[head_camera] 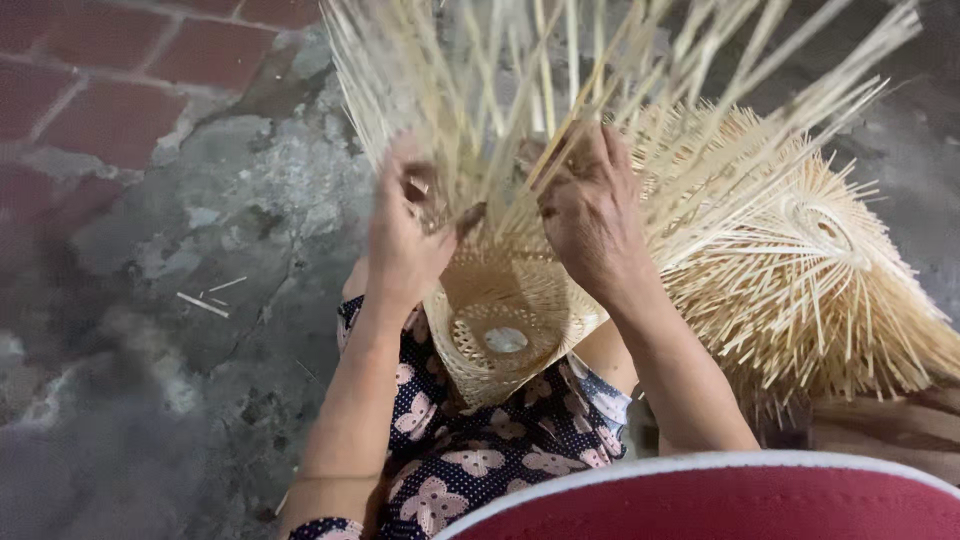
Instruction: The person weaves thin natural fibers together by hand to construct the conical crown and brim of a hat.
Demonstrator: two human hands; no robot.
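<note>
Your left hand (405, 235) and right hand (590, 205) both pinch pale bamboo strips (520, 90) rising from a half-woven basket (500, 320) resting on your lap, its round base facing you. The exact finger grip looks blurred. Finished woven pieces (810, 270) lie stacked just right, on the concrete floor (200, 250).

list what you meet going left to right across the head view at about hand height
Loose splints on the concrete floor → left hand → half-woven bamboo basket → right hand → stacked unfinished baskets with splayed ends
</note>
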